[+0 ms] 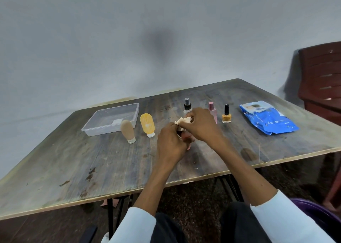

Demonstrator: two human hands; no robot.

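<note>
Above the middle of the wooden table (92, 159), my left hand (170, 143) curls round a small dark bottle (185, 136) that is mostly hidden by my fingers. My right hand (200, 124) pinches a crumpled white wipe (181, 121) against the top of that bottle. Both hands touch each other over it.
A clear plastic tray (112, 118) sits at the back left. In front of it stand a tan tube (128, 131) and a yellow tube (147, 125). Behind my hands are a spray bottle (187, 105), a pink bottle (212, 111) and an orange nail polish (226, 114). A blue wipes pack (267, 119) lies right, near a brown chair (321, 80).
</note>
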